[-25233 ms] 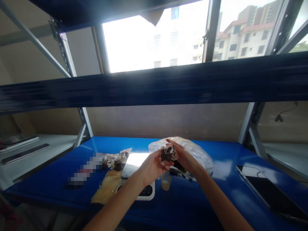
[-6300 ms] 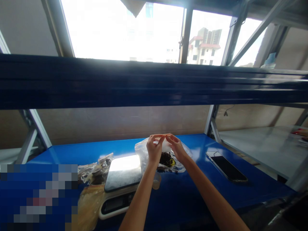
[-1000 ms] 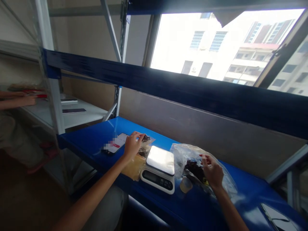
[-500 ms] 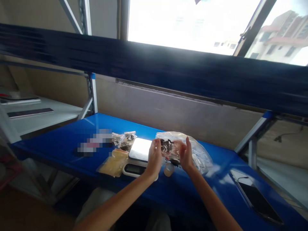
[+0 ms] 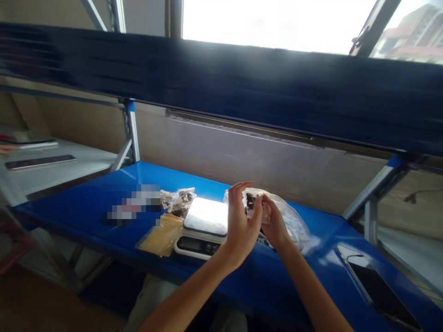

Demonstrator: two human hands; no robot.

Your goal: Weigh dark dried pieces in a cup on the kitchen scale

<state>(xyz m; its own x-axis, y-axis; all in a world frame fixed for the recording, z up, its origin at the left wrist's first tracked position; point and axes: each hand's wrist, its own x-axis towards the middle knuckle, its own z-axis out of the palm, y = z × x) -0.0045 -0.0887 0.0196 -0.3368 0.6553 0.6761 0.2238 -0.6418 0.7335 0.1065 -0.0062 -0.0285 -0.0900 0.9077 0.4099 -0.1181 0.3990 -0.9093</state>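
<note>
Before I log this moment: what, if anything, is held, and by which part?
A small clear bag holding dark pieces: the right hand grips its right side; the left hand hides its left, grip unclear.

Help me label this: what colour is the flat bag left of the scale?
Yellowish tan; the bag shows best in the head view.
</note>
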